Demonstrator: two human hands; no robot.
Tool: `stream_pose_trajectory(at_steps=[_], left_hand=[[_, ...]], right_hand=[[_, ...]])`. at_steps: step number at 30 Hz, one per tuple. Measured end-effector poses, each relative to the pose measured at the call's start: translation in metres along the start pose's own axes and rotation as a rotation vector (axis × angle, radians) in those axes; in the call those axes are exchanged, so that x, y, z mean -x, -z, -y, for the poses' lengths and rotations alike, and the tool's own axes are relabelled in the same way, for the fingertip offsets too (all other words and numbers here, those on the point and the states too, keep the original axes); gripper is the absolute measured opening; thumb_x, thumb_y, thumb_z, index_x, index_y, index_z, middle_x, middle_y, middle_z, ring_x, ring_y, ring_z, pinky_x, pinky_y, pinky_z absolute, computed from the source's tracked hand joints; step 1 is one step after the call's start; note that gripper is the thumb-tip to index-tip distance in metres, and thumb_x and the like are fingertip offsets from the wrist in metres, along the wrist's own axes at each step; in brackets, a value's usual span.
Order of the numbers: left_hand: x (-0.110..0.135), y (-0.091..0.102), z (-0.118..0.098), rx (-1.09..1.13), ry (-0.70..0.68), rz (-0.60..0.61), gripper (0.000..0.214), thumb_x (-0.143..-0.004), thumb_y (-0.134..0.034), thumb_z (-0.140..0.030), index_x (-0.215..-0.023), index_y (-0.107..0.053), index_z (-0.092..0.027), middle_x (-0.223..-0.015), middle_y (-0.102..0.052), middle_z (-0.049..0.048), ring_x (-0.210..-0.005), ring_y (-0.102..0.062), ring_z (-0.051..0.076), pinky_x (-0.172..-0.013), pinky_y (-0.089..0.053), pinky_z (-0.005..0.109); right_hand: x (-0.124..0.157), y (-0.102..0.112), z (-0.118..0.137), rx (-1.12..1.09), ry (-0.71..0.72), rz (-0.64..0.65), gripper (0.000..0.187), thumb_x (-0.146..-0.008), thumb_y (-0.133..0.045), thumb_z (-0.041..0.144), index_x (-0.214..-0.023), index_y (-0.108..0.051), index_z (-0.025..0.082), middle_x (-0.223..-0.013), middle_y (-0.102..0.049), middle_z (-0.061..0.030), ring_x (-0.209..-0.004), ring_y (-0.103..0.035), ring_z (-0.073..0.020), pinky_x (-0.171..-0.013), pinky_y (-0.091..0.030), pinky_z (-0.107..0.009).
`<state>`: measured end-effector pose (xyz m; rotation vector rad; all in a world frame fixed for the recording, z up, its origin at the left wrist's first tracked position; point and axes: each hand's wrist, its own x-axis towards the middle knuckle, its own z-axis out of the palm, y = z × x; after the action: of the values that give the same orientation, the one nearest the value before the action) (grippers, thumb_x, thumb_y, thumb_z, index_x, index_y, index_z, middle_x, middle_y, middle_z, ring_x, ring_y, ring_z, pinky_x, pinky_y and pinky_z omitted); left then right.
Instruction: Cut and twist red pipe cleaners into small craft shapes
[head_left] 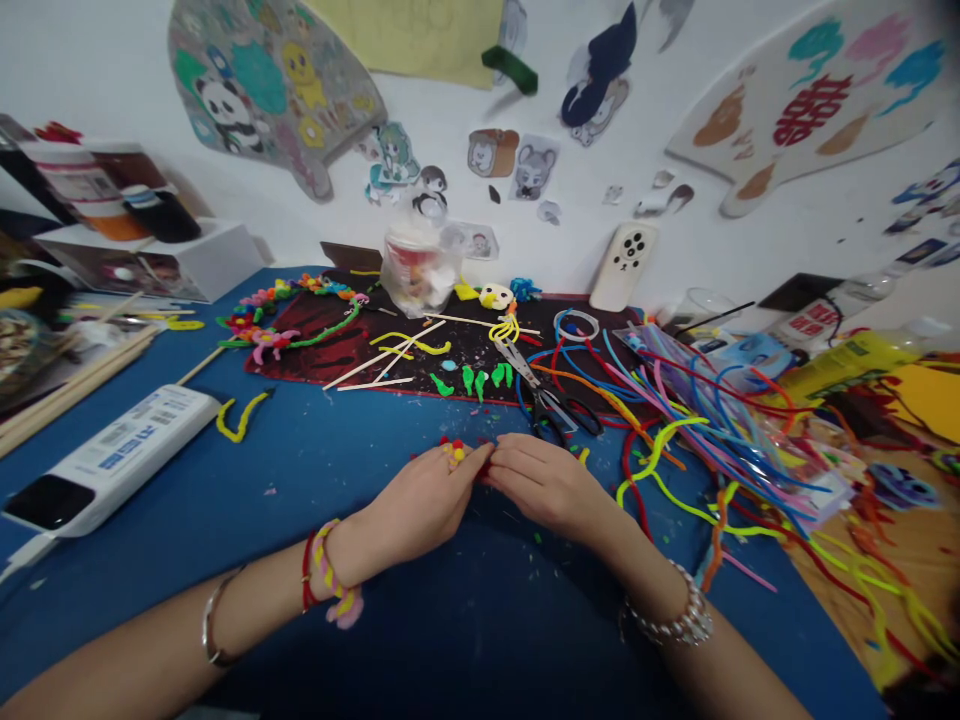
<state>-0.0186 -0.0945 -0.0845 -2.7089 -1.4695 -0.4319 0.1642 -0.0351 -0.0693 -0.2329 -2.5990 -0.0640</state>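
My left hand [412,500] and my right hand [547,485] meet low at the middle of the blue tabletop [480,620]. Their fingertips close on a small red fuzzy piece [486,470], probably pipe cleaner, and the fingers hide most of it. A tiny red-and-yellow flower shape [453,453] lies on my left fingers. A yellow-and-pink pipe-cleaner bracelet [330,570] circles my left wrist, and a beaded bracelet [671,615] circles my right wrist.
Black-handled scissors [544,395] lie ahead on a dark red mat [300,360], among clay bits and sticks. Loose pipe cleaners and a plastic bag of them [697,410] spread to the right. A white power strip [112,460] lies left.
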Motion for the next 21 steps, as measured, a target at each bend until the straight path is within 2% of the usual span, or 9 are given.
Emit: stream_pose_trajectory(at_steps=[2, 6, 9, 13, 18, 21], left_hand=[[0.0015, -0.0032, -0.0012, -0.018, 0.008, 0.0, 0.043, -0.083, -0.035, -0.008, -0.125, -0.034, -0.008, -0.098, -0.059, 0.013, -0.082, -0.058, 0.02, -0.073, -0.049, 0.034], [0.0039, -0.0048, -0.0032, -0.036, 0.032, 0.026, 0.032, -0.081, -0.034, -0.005, -0.11, -0.045, -0.011, -0.092, -0.058, 0.0103, -0.077, -0.058, 0.019, -0.069, -0.049, 0.033], [0.0045, -0.0037, -0.0033, -0.071, 0.016, 0.035, 0.022, -0.08, -0.035, -0.006, -0.097, -0.047, -0.013, -0.086, -0.057, 0.0087, -0.073, -0.056, 0.02, -0.066, -0.049, 0.034], [0.0029, -0.0023, -0.0016, -0.081, 0.012, 0.03, 0.017, -0.082, -0.034, -0.007, -0.091, -0.047, -0.014, -0.081, -0.055, 0.0076, -0.069, -0.054, 0.019, -0.062, -0.048, 0.033], [-0.001, 0.0008, 0.0013, 0.086, 0.128, 0.017, 0.016, -0.089, -0.028, -0.013, -0.088, -0.044, -0.015, -0.075, -0.053, 0.0046, -0.064, -0.051, 0.017, -0.059, -0.043, 0.03], [-0.0018, 0.0032, 0.0007, 0.188, 0.181, -0.015, 0.017, -0.091, -0.026, -0.016, -0.088, -0.043, -0.016, -0.073, -0.052, 0.0027, -0.063, -0.05, 0.016, -0.059, -0.042, 0.028]], right_hand=[[0.0001, -0.0012, 0.0004, 0.006, 0.002, 0.017, 0.017, -0.088, -0.045, 0.012, -0.089, -0.062, 0.011, -0.082, -0.063, -0.0081, -0.088, -0.056, -0.0185, -0.087, -0.048, -0.036], [-0.0002, -0.0021, 0.0005, 0.034, -0.01, 0.043, 0.018, -0.089, -0.044, 0.014, -0.085, -0.062, 0.012, -0.078, -0.063, -0.0073, -0.083, -0.057, -0.0179, -0.083, -0.049, -0.036], [-0.001, -0.0008, 0.0001, 0.032, -0.03, 0.028, 0.017, -0.088, -0.046, 0.015, -0.084, -0.062, 0.012, -0.079, -0.063, -0.0076, -0.083, -0.057, -0.0177, -0.085, -0.048, -0.035], [-0.0021, 0.002, 0.0007, 0.005, -0.063, 0.0, 0.016, -0.087, -0.047, 0.015, -0.084, -0.062, 0.013, -0.085, -0.064, -0.0072, -0.085, -0.057, -0.0168, -0.088, -0.047, -0.034], [-0.0024, 0.0038, 0.0055, 0.085, -0.208, -0.152, 0.012, -0.082, -0.055, 0.015, -0.089, -0.065, 0.016, -0.099, -0.062, -0.0094, -0.097, -0.053, -0.022, -0.086, -0.047, -0.037], [-0.0026, 0.0006, 0.0092, 0.103, -0.258, -0.226, 0.016, -0.08, -0.057, 0.013, -0.093, -0.065, 0.017, -0.093, -0.062, -0.0086, -0.092, -0.052, -0.022, -0.083, -0.046, -0.038]])
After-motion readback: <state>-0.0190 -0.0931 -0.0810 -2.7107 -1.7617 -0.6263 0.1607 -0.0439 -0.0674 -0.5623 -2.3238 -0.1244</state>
